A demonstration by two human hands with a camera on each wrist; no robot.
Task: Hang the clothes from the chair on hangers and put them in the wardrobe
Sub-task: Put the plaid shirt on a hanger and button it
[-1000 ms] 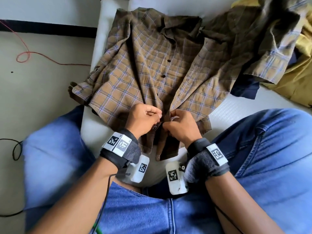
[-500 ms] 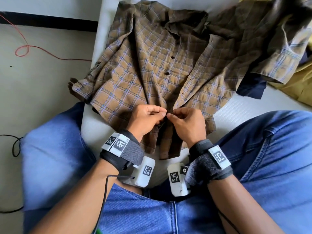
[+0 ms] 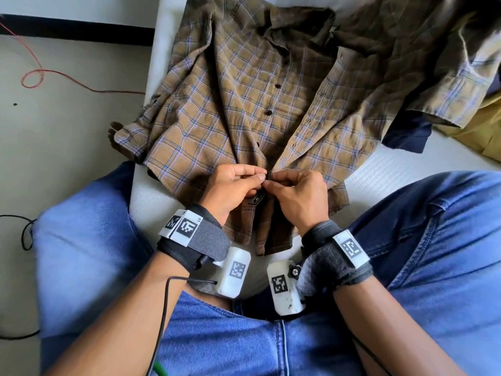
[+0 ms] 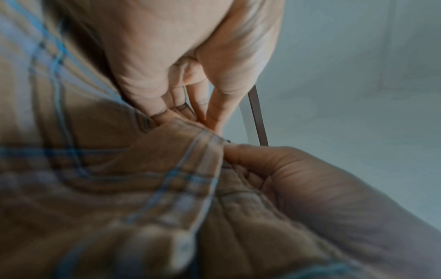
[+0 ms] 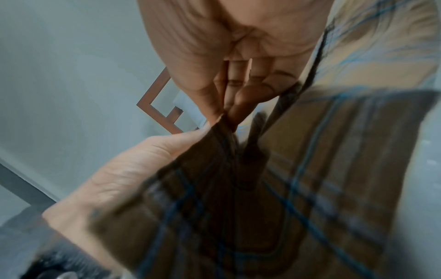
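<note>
A brown plaid shirt (image 3: 244, 85) is lying spread on a white surface (image 3: 379, 180) across the frame's centre and top, its front edges being pinched at lower centre by the left hand (image 3: 230, 191) and right hand (image 3: 298, 196), fingertips meeting. A yellow garment (image 3: 485, 126) and a navy one (image 3: 406, 134) are crowding the right edge, a red cable (image 3: 35, 77) looping at upper left. The wrist views are showing, blurred, thumbs and fingers gripping the cloth.

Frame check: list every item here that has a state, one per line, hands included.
plaid shirt: spread flat on white surface, front open, upper buttons undone
left hand: pinches shirt's front edge
right hand: pinches opposite front edge
navy garment: partly under shirt sleeve
yellow garment: crumpled
</note>
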